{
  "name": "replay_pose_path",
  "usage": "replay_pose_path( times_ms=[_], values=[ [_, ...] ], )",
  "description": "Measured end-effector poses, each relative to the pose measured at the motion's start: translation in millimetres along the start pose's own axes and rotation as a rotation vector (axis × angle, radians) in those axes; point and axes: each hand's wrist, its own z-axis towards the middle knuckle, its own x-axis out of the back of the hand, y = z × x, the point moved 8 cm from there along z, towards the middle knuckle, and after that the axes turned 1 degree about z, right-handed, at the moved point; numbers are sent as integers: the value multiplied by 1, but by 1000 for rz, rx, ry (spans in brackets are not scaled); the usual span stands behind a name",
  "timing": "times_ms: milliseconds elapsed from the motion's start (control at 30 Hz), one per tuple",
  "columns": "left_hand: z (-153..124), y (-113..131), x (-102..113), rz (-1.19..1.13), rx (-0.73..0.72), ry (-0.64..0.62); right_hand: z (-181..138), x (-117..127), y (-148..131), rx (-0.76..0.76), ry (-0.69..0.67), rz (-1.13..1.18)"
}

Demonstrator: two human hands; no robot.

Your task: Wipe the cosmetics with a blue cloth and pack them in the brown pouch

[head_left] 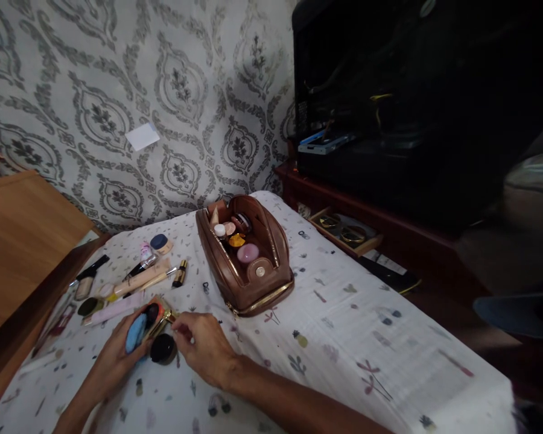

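My left hand (117, 360) is closed round a bunch of makeup items, among them a soft-looking blue piece (136, 333) and a dark rounded one (152, 313). At the right side of that bunch, the fingertips of my right hand (208, 348) pinch a slim gold-coloured tube (165, 319). A jar with a black lid (163, 348) sits between the two hands; whether it is held or lies on the cloth I cannot tell. Beyond my hands a brown makeup bag (253, 298) stands unzipped, with a pink round item (248, 253) and several other cosmetics inside.
Loose cosmetics lie on the patterned white cloth (335, 355) to the left: a blue-lidded jar (161, 243), a small black-and-gold bottle (180, 274), a pink tube (117, 308) and brushes. A television (411, 108) and an open drawer (366, 244) are at the right.
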Motion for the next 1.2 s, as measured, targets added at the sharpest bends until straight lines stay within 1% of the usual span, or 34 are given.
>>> replay_pose_path(
  times_ms=[167,267,333,400,500,600,667,733,800,933,1033,1100,1200],
  values=[
    [5,8,5,-143,70,-4,6,8,6,-49,67,191],
    [8,24,16,-196,99,38,8,13,6,-88,75,299],
    [9,41,26,-178,95,74,8,17,3,-90,75,347],
    [9,64,37,-120,40,106,7,20,-2,-71,71,395],
    [6,102,47,25,-102,140,4,22,-14,13,41,491],
    [-1,135,48,230,-243,188,3,23,-22,72,32,571],
    [-6,149,46,343,-315,227,5,21,-19,41,37,662],
    [-10,157,43,399,-359,245,8,16,-15,-19,16,810],
    [-11,159,42,386,-363,235,11,10,-11,-79,-25,958],
    [-7,165,50,202,-296,191,13,1,-10,-171,-128,1171],
    [-4,173,59,39,-232,200,12,0,-14,-174,-204,1254],
    [-2,176,63,-54,-175,203,12,1,-16,-169,-230,1273],
    [0,170,63,-187,-69,162,12,1,-17,-180,-252,1273]
  ],
)
